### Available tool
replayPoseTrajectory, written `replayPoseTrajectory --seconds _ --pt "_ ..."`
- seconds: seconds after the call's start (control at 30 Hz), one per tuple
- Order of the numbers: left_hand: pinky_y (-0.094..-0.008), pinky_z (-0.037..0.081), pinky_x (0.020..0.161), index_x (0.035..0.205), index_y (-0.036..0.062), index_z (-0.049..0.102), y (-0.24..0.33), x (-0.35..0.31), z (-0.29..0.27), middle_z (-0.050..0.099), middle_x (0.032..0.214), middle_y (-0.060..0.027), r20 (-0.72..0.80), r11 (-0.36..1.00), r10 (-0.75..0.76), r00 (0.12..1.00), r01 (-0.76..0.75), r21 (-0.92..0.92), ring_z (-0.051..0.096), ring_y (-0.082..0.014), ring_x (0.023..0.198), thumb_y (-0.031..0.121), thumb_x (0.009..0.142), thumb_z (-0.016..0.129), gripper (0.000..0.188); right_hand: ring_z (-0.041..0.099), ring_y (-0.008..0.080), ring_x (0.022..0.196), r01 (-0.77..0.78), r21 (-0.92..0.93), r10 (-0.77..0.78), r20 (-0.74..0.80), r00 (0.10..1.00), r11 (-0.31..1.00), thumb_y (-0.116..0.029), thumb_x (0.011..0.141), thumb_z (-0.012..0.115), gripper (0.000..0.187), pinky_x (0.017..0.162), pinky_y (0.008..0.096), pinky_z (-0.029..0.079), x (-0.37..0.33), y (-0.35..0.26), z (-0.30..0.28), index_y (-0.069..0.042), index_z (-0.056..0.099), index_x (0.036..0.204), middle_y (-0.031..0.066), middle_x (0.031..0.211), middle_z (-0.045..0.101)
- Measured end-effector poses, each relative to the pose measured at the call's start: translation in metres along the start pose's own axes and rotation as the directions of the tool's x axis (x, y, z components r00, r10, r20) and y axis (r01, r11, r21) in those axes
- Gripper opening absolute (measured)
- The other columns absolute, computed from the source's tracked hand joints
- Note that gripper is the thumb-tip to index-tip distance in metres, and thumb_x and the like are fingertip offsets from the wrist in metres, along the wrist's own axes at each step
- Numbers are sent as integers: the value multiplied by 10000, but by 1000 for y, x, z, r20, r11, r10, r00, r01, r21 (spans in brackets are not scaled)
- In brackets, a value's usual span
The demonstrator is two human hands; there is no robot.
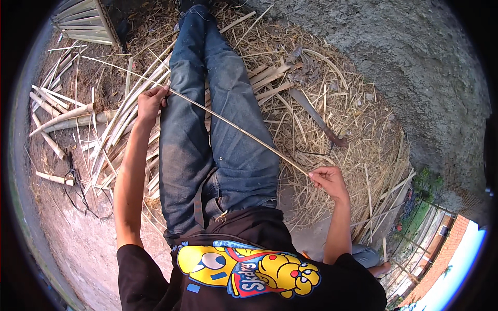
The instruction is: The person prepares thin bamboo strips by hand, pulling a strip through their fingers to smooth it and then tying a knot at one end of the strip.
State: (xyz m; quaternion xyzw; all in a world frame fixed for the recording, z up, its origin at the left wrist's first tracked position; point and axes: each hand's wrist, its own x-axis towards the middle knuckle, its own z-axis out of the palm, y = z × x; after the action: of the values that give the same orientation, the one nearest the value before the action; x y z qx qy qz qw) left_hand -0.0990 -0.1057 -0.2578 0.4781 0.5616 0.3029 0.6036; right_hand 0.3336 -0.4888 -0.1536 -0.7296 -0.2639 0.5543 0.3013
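Observation:
A long, thin bamboo strip point(233, 124) runs slantwise across my outstretched legs, its far end reaching beyond my left hand to the upper left. My left hand point(151, 102) pinches it above my left knee, fingers closed. Near its lower right end, the thumb and fingers of my right hand point(328, 181) are closed on the same strip, just right of my thigh. Several split bamboo strips point(116, 127) lie in a loose bundle under and beside my left forearm. To the right of my legs rests a machete point(314, 111) on the shavings.
Thick bamboo pieces point(62, 114) lie on the ground at left. Pale shavings point(353, 150) cover the ground at right, up to a rough grey wall point(415, 67). A slatted bamboo item point(85, 20) stands at the far left. Dark cord point(85, 194) lies near my left elbow.

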Motion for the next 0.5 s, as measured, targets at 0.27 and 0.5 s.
replayPoseTrajectory --seconds 0.27,0.5 --pt "-204 303 534 860 55 738 -2 0 1 550 607 61 -12 999 28 1000 -28 22 438 -38 533 312 947 704 273 559 41 589 23 -42 -24 -23 999 999 -71 867 768 101 529 207 441 1 1 3 28 757 881 -1 678 657" --pt "-208 299 533 861 58 740 1 0 2 551 608 56 -14 999 36 999 -36 -8 434 -41 531 308 953 695 270 532 36 562 0 -21 -1 -55 998 1000 -96 846 788 120 503 197 392 3 6 -1 19 761 868 4 667 661"
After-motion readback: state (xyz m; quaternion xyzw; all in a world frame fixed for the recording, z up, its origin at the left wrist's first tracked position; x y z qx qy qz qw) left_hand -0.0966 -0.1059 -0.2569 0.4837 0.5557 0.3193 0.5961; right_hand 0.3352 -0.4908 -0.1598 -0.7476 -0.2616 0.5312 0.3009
